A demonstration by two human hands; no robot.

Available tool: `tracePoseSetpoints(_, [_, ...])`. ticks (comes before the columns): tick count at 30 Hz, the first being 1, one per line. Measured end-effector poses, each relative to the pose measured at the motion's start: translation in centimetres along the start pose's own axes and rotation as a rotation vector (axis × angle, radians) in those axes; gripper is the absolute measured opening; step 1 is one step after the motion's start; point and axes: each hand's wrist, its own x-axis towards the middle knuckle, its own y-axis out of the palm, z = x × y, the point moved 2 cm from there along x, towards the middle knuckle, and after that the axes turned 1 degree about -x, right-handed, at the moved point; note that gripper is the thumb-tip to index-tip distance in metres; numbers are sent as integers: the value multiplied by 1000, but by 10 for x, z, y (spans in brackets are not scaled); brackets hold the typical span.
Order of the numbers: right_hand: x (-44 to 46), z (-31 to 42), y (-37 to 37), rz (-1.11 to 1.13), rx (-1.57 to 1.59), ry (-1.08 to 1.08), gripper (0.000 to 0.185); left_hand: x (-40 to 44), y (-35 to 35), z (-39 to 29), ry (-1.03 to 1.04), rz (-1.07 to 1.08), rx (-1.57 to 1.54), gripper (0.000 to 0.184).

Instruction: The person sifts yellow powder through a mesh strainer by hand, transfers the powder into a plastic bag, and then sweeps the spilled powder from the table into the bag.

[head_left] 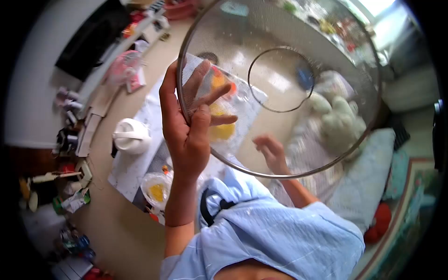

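Note:
A large round mesh screen (336, 51) with a metal rim and a smaller inner ring fills the upper middle of the view, tilted. My left hand (186, 130) grips its left edge, thumb near the rim and fingers spread against the mesh. Through the mesh my right hand (271, 149) shows, slightly blurred, fingers loosely bent and apart, holding nothing visible. Behind the screen, yellow items (222, 128) lie on a low, light-coloured table (128, 172). A white jug-like container (132, 136) stands at the table's left side. Nearer me is a clear plastic bag (156, 190) with something yellow inside.
A pink fan (125, 66) and a black television (93, 37) are at the upper left. Pale plush toys (340, 122) sit on the right, beside a light cushion (366, 175). Assorted household items line the left wall.

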Motion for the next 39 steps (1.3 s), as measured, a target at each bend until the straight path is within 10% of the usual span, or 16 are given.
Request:
tracePoseSetpoints(4, [14, -5, 8, -134, 1222, 511, 41, -34, -16, 53, -336, 105, 106, 69])
tracePoseSetpoints(7, [32, -7, 19, 20, 1728, 495, 53, -59, -32, 88, -536, 80, 121, 71])
tracePoseSetpoints(22, [36, -6, 84, 231, 1768, 580, 64, -74, -66, 75, -694, 71, 291, 67])
tracePoseSetpoints(25, [33, 3, 92, 105, 2908, 1099, 64, -73, -66, 65, -779, -8, 227, 69])
tracePoseSetpoints(27, [28, -13, 107, 268, 1953, 789, 65, -74, -72, 64, -690, 10, 282, 70])
tracePoseSetpoints(39, [38, -1, 120, 312, 2112, 800, 68, -67, -70, 49, -732, -73, 411, 72])
